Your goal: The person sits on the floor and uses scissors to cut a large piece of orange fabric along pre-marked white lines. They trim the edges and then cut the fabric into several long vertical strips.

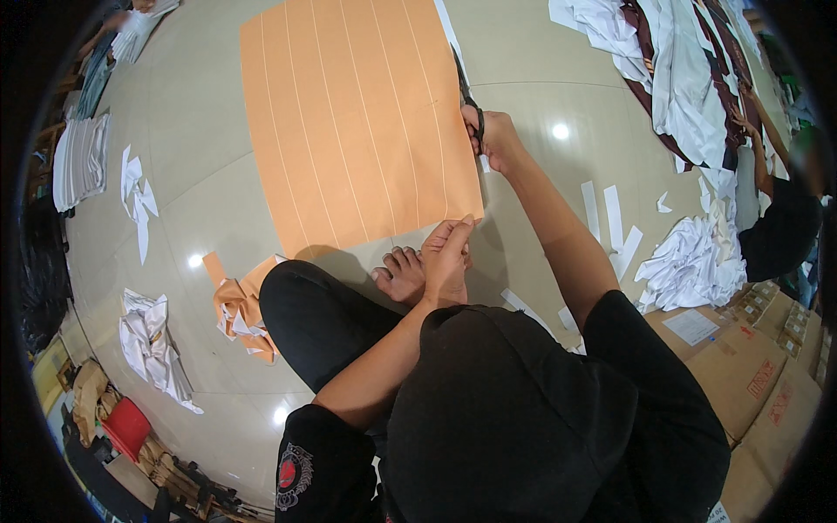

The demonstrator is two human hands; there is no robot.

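A large orange sheet (349, 122) with thin pale lines running along its length lies on the tiled floor in front of me. I cannot tell whether it is cloth or stiff paper. At its near right corner my left hand (447, 253) pinches the edge between thumb and fingers. Farther up the right edge, my right hand (497, 139) is closed round the black handles of a pair of scissors (479, 122). Their blades point away from me along that edge and are partly hidden by the sheet. My bare foot (401, 275) rests just below the sheet's near edge.
Crumpled orange pieces (240, 309) lie by my knee. White scraps (615, 218) and a white heap (693, 266) are on the right, near cardboard boxes (715, 366). Another person (780, 218) works there beside white and maroon cloth (684, 78). Stacked white pieces (81, 161) stand left.
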